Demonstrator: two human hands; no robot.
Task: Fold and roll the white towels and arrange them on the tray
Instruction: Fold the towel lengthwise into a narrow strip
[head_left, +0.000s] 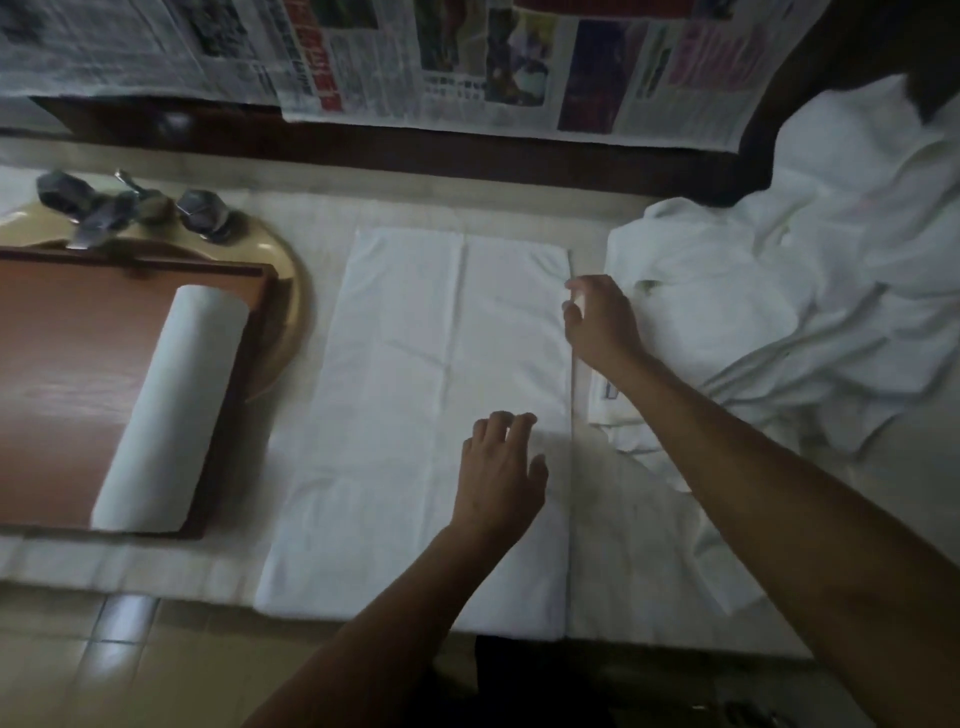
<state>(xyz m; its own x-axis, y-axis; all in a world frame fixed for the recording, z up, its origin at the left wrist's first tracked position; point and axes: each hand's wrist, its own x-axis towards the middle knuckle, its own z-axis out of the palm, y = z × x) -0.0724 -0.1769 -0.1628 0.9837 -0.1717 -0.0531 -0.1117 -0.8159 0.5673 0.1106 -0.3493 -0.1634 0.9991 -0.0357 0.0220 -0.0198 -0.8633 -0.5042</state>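
- Head view, looking down at a pale counter (649, 561) in dim light.
- A white folded towel (415, 395) lies flat at the middle of the counter as a long rectangle. Its near end reaches the counter's front edge.
- The left hand (501, 467) rests palm down on the towel's near right part, with its fingers spread apart and gripping nothing.
- The right hand (602, 322) sits farther back at the towel's right edge with its fingers curled. Blur hides whether they pinch the cloth, so I cannot tell.
- Left of the towel, a brown wooden tray (62, 364) holds one rolled towel (171, 410), which lies along the tray's right side.
- The tray partly covers a beige sink (288, 312), and metal taps (109, 208) stand behind it.
- To the right, a heap of loose white towels (779, 312) spreads over the counter, just beside the folded one.
- Newspaper sheets (415, 62) cover the wall behind.
- Tiled floor (78, 665) shows at lower left.
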